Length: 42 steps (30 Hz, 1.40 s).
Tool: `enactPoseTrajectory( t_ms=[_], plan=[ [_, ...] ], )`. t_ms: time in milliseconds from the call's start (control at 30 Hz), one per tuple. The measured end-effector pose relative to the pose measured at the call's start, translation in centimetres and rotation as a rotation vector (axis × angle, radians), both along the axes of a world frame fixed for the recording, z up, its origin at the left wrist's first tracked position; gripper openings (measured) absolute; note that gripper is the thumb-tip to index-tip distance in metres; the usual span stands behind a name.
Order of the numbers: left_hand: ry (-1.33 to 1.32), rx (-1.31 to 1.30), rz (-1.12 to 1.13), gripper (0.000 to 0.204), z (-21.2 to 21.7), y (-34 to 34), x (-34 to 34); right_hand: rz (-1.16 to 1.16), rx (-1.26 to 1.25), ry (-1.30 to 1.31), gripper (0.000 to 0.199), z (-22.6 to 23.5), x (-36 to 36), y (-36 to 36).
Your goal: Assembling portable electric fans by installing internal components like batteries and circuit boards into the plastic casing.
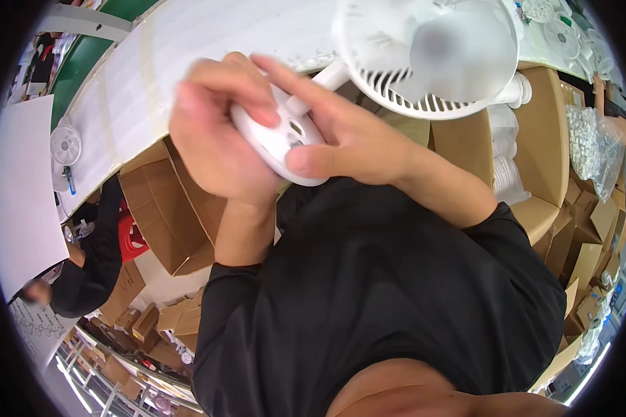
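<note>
Holding a small white desk fan (368,76) close to the chest, both hands close around its rounded base (278,142). Left hand (215,139): fingers curled over the near-left side of the base, closed on it. Right hand (348,135): thumb pressed against the lower edge of the base, forefinger stretched across its top toward the left hand; this hand also grips the base. Short neck (330,75): rises from the base up and to the right, joining it to the round grille head (431,59), which stands above and to the right of the base and overlaps the long white worktable (188,48) beyond it.

Handling, as judged: moulded plastic, so probably light and stiff, with a smooth shell that may slip in the fingers. The thin grille ribs and the narrow neck look like the weak points; the solid base appears the safest place to take hold, as both hands do now.

Surroundings, relative to the base: open cardboard boxes (167,208) lie below and to the left; further cartons (535,139) holding white parts lie to the right. Another person in a dark sleeve (97,257) sits well to the lower left, near a second small fan (65,146) resting on the worktable's end.
</note>
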<state>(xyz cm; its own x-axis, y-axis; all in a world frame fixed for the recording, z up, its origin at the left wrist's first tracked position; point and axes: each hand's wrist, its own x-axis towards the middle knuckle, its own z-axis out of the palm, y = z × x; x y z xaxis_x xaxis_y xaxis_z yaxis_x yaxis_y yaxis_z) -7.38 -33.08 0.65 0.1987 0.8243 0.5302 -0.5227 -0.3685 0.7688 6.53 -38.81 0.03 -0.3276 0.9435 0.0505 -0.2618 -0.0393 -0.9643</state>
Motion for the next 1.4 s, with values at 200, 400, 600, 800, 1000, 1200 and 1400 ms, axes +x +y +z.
enactPoseTrajectory(
  t_ms=[200, 400, 600, 800, 1000, 1200, 1400],
  plan=[
    [0.100, 0.205, 0.144, 0.049, 1.1, -1.6, 0.5, 0.248, -0.108, 0.115, 0.111, 1.0, 1.0, 0.7],
    [-0.089, -0.219, 0.176, 0.051, 3.1, -1.0, 2.5, 0.055, 0.358, -0.001, 0.110, -0.5, 0.7, 1.1],
    [0.013, 0.079, 0.015, 0.055, 0.7, -1.5, 1.4, 0.188, 0.226, 0.006, 0.123, 0.4, 1.6, -0.3],
    [-0.161, -0.068, -0.163, 0.059, 1.3, -2.0, 1.6, 0.096, 0.506, -0.224, 0.122, -0.6, 2.0, -1.1],
    [0.105, 0.092, 0.054, 0.055, 1.9, -2.7, 1.4, 0.000, 0.668, -0.065, 0.107, -2.3, 0.9, -0.2],
    [-0.056, 0.091, 0.109, 0.049, 2.1, -2.4, 2.7, 0.053, 0.711, 0.091, 0.097, -2.3, 0.8, 1.2],
    [-0.121, -0.068, 0.165, 0.041, -4.0, 4.0, 1.1, 0.077, 0.687, -0.360, 0.082, -1.6, 1.7, 5.9]
  ],
)
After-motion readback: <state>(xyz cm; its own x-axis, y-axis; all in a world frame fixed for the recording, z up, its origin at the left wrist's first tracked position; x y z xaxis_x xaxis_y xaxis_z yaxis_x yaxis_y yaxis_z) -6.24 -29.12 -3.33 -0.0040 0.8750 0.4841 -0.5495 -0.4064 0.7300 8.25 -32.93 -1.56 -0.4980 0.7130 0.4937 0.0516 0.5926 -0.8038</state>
